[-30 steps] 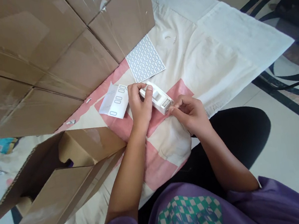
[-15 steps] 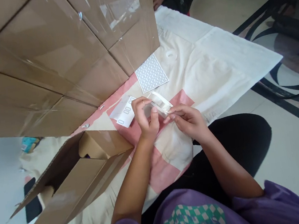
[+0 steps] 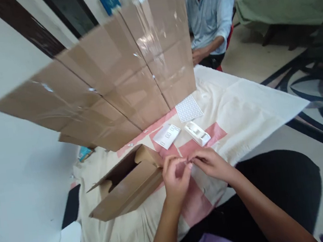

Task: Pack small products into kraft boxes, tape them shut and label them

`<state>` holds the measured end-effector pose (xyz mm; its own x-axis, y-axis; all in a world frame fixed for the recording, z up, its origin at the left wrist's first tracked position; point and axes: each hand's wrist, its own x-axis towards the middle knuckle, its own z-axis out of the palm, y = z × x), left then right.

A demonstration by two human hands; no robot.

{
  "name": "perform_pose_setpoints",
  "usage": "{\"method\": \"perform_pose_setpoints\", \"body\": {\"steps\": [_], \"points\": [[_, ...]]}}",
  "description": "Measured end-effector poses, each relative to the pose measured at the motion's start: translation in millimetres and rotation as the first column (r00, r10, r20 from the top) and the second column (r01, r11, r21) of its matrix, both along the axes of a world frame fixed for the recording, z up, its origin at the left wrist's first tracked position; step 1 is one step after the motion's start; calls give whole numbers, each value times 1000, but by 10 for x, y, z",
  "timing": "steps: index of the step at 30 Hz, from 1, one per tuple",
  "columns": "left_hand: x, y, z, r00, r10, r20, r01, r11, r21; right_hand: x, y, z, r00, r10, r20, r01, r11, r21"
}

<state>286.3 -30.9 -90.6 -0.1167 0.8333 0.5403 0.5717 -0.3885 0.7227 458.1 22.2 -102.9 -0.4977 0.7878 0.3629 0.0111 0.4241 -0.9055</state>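
My left hand and my right hand meet fingertip to fingertip above the pink and cream cloth. Both are pinched closed. Whatever lies between the fingertips is too small and thin to make out. Just beyond the hands, a white tape dispenser rests on the cloth. To its left is a white paper printed with a few small rectangles. A sheet of small printed labels lies farther back. An open cardboard box lies left of my left hand.
A tall taped cardboard partition stands along the far side of the table. Behind it at right sits a person in a light blue shirt. A black flat object lies at the left edge. My dark-clothed leg is at right.
The tape dispenser, in my hands before, now rests on the cloth. My hands have come nearer to me and pinch together. The camera has tilted up, showing the person and room behind the partition.
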Motion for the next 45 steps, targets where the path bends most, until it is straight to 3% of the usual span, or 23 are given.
{"method": "perform_pose_setpoints", "body": {"steps": [2,7,14,22,26,29,32,35,38,41,43,45], "points": [[-60,-169,15,997,69,-25,-68,996,62,-113,-70,46,998,64,15,-65,998,25],[-91,-508,105,991,121,-62,-110,981,162,-314,-270,255,973,220,62,-226,967,119],[-188,-870,322,965,245,-88,-201,916,347,-515,-489,485,967,224,120,-251,911,326],[-507,-1192,424,926,339,-169,-242,873,424,-774,-666,690,967,110,231,-208,861,464],[-609,-1308,433,909,376,-179,-295,885,361,-962,-876,677,965,-82,247,-31,907,420],[-624,-1400,419,919,362,-157,-274,871,407,-1035,-967,657,961,-170,219,69,911,407],[-630,-1487,405,929,349,-120,-252,838,483,-1047,-878,640,935,-327,134,221,837,501],[-684,-1527,409,936,333,-110,-252,858,448,-1089,-643,552,911,-394,119,256,768,587],[-779,-1511,417,939,320,-124,-245,878,412,-1217,-373,363,937,-303,176,178,844,506],[-851,-1479,405,935,323,-144,-245,885,397,-1376,-141,179,974,-209,85,173,932,317],[-867,-1461,382,933,325,-157,-245,890,385,-1452,-22,121,980,-200,-1,195,952,234],[-863,-1444,352,927,331,-175,-247,892,379,-1493,66,126,983,-180,-45,185,950,250]]}}
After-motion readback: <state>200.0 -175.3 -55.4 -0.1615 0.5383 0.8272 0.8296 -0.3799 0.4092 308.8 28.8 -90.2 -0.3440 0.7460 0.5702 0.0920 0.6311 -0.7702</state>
